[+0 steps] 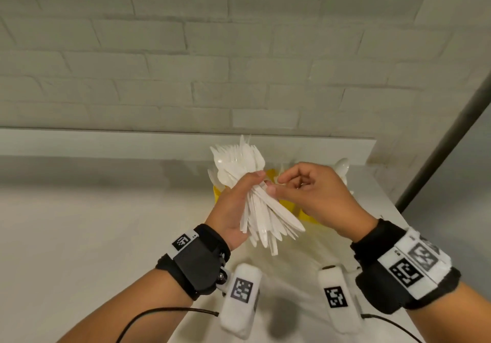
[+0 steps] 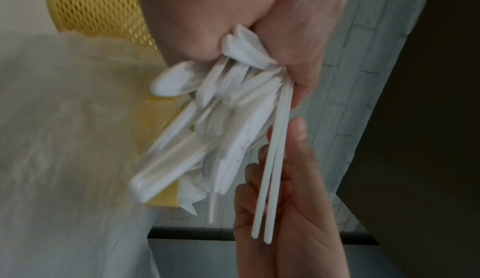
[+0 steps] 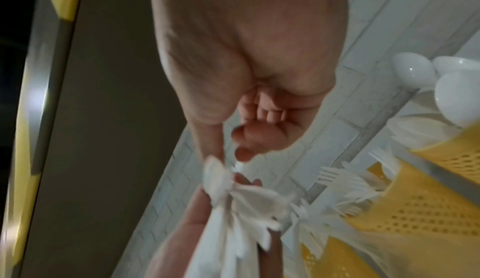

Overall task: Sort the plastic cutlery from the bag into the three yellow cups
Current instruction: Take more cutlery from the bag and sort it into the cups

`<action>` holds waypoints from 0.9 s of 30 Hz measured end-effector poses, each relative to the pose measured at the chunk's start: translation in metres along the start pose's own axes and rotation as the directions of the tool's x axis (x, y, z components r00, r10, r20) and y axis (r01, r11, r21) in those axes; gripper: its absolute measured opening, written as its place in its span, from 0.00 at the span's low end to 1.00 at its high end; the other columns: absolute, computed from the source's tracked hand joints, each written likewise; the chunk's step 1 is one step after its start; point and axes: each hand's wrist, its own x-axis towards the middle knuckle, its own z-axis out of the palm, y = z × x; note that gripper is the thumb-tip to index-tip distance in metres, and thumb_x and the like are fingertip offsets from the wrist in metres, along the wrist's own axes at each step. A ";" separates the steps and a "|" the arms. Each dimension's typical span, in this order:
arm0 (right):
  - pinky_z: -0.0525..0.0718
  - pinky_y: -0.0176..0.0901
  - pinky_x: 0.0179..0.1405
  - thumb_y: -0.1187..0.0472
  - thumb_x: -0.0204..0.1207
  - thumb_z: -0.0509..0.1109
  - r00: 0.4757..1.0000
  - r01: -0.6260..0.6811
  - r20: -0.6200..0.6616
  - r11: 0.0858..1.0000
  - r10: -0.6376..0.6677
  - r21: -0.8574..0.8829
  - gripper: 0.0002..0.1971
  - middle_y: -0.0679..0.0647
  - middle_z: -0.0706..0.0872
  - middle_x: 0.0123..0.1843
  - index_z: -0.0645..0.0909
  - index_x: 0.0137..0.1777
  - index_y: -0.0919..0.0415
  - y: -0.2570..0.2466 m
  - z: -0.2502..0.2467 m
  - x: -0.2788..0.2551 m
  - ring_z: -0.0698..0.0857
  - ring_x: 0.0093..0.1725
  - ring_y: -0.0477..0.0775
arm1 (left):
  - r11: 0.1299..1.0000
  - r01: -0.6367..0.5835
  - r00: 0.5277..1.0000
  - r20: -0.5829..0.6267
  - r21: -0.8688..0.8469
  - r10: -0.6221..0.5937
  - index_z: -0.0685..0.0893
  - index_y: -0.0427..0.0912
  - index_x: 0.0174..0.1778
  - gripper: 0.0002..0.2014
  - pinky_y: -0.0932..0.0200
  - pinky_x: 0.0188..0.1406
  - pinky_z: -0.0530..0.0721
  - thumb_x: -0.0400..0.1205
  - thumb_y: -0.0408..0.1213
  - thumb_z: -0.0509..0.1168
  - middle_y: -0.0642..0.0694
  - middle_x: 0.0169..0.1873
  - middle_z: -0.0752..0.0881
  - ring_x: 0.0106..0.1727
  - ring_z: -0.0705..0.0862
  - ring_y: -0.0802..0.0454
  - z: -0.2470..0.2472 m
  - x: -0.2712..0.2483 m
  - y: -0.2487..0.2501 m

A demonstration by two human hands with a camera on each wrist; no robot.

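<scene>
My left hand (image 1: 233, 209) is clamping a thick bundle of white cutlery (image 1: 255, 204) at frame centre in the head view, fingers wrapped round the middle, heads fanning up, handles splaying down. My right hand (image 1: 316, 194) is reaching in from the right, thumb and forefinger pinching at one piece near the bundle's middle; which kind, I cannot tell. The yellow cups (image 1: 305, 213) are sitting just behind and below both hands, mostly hidden; spoons (image 3: 415, 71) and forks (image 3: 345, 182) are already standing in them at the right of the right wrist view. The bag (image 2: 64, 138) is lying slack at left in the left wrist view. Step in hand: singling out one piece. Next I judge it needs drawing clear without loosening the rest, then matching to its cup.
</scene>
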 end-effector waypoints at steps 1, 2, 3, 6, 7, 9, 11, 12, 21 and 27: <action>0.77 0.33 0.23 0.55 0.65 0.82 1.000 -0.024 0.014 0.999 0.024 0.045 0.14 0.52 0.83 0.30 0.86 0.46 0.61 -0.001 -0.001 0.000 0.77 0.21 0.42 | 1.000 -0.013 1.000 -0.012 0.014 0.013 0.81 0.37 0.49 0.14 0.48 0.46 0.84 0.76 0.43 0.73 0.37 0.42 0.80 0.42 0.83 0.42 -0.001 -0.001 0.002; 0.78 0.36 0.22 0.57 0.67 0.81 0.999 -0.041 0.036 0.996 0.038 0.074 0.12 0.54 0.84 0.30 0.86 0.46 0.63 -0.002 -0.001 -0.001 0.77 0.21 0.44 | 1.000 -0.015 1.000 -0.017 0.026 0.016 0.80 0.35 0.54 0.17 0.46 0.48 0.83 0.76 0.43 0.73 0.34 0.46 0.79 0.46 0.82 0.39 -0.001 -0.002 0.002; 0.79 0.38 0.22 0.58 0.68 0.80 0.998 -0.045 0.045 0.995 0.041 0.088 0.11 0.55 0.85 0.31 0.87 0.45 0.64 -0.002 0.000 -0.001 0.77 0.21 0.45 | 0.999 -0.017 1.000 -0.017 0.037 0.018 0.79 0.34 0.58 0.20 0.45 0.49 0.82 0.76 0.43 0.73 0.32 0.50 0.78 0.50 0.80 0.37 0.001 -0.003 0.003; 0.78 0.40 0.23 0.58 0.69 0.80 0.999 -0.031 0.026 0.997 0.029 0.066 0.09 0.57 0.84 0.32 0.88 0.44 0.64 -0.004 0.002 -0.001 0.76 0.21 0.45 | 0.999 -0.006 1.000 0.010 0.050 0.005 0.79 0.35 0.61 0.20 0.46 0.48 0.82 0.78 0.42 0.71 0.33 0.53 0.76 0.52 0.78 0.37 0.004 -0.005 0.003; 0.77 0.39 0.22 0.58 0.69 0.80 0.999 -0.017 0.031 0.999 0.016 0.046 0.09 0.56 0.84 0.31 0.89 0.44 0.62 -0.004 0.001 -0.001 0.75 0.21 0.45 | 0.999 0.005 1.000 0.021 0.053 -0.006 0.79 0.33 0.63 0.21 0.45 0.50 0.81 0.78 0.42 0.71 0.32 0.55 0.77 0.54 0.78 0.37 0.004 -0.007 0.003; 0.73 0.37 0.23 0.58 0.69 0.79 0.998 0.035 0.060 0.999 -0.033 -0.024 0.06 0.49 0.81 0.30 0.90 0.45 0.58 -0.004 0.001 -0.002 0.73 0.22 0.42 | 0.999 0.018 0.999 0.039 0.049 -0.020 0.77 0.28 0.70 0.26 0.48 0.53 0.83 0.80 0.40 0.69 0.33 0.56 0.82 0.55 0.82 0.39 0.003 -0.008 0.002; 0.70 0.33 0.25 0.58 0.71 0.78 0.994 0.083 0.081 0.992 -0.076 -0.098 0.03 0.43 0.77 0.26 0.90 0.43 0.55 -0.005 0.002 -0.004 0.70 0.23 0.41 | 0.999 0.022 0.998 0.056 0.044 -0.024 0.76 0.28 0.72 0.27 0.52 0.50 0.86 0.80 0.39 0.69 0.36 0.55 0.85 0.52 0.85 0.44 0.002 -0.010 0.001; 0.70 0.32 0.26 0.59 0.71 0.77 0.993 0.098 0.082 0.988 -0.089 -0.118 0.03 0.43 0.75 0.25 0.90 0.42 0.56 -0.005 0.002 -0.005 0.70 0.23 0.41 | 0.999 0.024 0.998 0.061 0.047 -0.027 0.76 0.28 0.71 0.27 0.52 0.48 0.86 0.79 0.39 0.69 0.36 0.54 0.85 0.51 0.86 0.44 0.001 -0.010 0.000; 0.73 0.30 0.22 0.60 0.80 0.68 0.977 -0.071 0.194 0.993 0.089 -0.099 0.09 0.51 0.81 0.31 0.84 0.46 0.68 -0.007 -0.011 -0.005 0.72 0.22 0.40 | 0.999 -0.011 0.997 0.083 0.044 0.007 0.78 0.32 0.71 0.24 0.43 0.57 0.85 0.79 0.33 0.69 0.30 0.59 0.82 0.58 0.83 0.36 0.002 -0.012 -0.006; 0.75 0.35 0.25 0.61 0.80 0.68 0.980 -0.139 0.151 0.990 0.132 0.034 0.05 0.52 0.78 0.32 0.81 0.47 0.63 -0.004 -0.007 -0.006 0.73 0.26 0.46 | 0.999 -0.042 0.998 0.037 0.026 0.041 0.79 0.30 0.68 0.23 0.47 0.47 0.87 0.76 0.31 0.70 0.32 0.52 0.84 0.50 0.87 0.39 0.006 -0.008 -0.005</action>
